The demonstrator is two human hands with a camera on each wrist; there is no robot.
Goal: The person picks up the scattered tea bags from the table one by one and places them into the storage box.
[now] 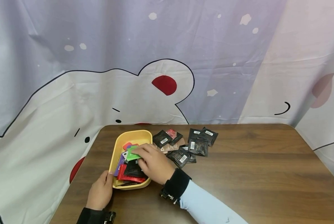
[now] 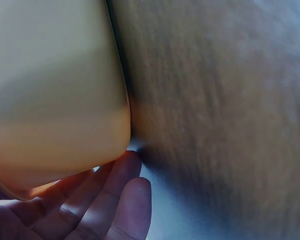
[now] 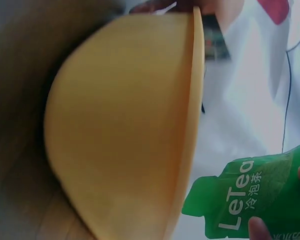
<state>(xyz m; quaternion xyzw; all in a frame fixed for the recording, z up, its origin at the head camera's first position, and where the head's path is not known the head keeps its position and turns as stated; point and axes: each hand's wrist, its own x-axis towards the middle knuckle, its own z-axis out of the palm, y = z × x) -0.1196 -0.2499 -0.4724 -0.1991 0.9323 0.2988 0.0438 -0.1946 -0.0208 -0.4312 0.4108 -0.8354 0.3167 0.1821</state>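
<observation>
A yellow plastic bin (image 1: 150, 138) stands at the left of the table, holding several packets. My left hand (image 1: 100, 190) grips its near left side, with the fingers (image 2: 121, 181) against the outer wall in the left wrist view. Above the bin my right hand (image 1: 155, 163) pinches a green tea sachet (image 1: 132, 154). The same sachet (image 3: 245, 200) reads "LeTea" in the right wrist view. Lower in the bin are a black packet (image 1: 134, 169), a red packet (image 1: 123, 174) and a purple packet (image 1: 118, 166), some partly covered by others.
Right of the bin lie several black packets (image 1: 198, 147) with white labels, some overlapping. Among them are a pinkish-red packet (image 1: 171, 133) and a brown one (image 1: 164, 150). The wooden table (image 1: 253, 168) reaches back to a patterned curtain (image 1: 217, 62).
</observation>
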